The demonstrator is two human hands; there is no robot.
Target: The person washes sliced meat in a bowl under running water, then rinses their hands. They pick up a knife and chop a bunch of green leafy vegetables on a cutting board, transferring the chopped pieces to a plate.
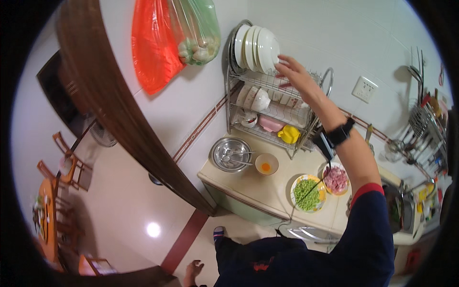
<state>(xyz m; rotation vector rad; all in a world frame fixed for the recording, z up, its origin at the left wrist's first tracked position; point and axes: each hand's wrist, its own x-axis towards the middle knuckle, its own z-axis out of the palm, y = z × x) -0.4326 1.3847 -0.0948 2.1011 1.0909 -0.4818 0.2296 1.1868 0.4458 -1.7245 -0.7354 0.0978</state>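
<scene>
My right hand, raised with fingers spread, is at the edge of the front white plate on the top tier of a metal dish rack. Whether the fingertips touch the plate I cannot tell. More white plates stand on edge behind it. A black watch is on the right wrist. Down by my side hangs my left hand, empty, with its fingers a little apart. On the counter below the rack are a bowl with a cracked egg and a steel basin holding spoons.
A plate of chopped green vegetable and a plate of cut raw meat sit on the counter. Bowls and a yellow cup fill lower tiers. Plastic bags hang left, beside a wooden door frame. A sink lies right.
</scene>
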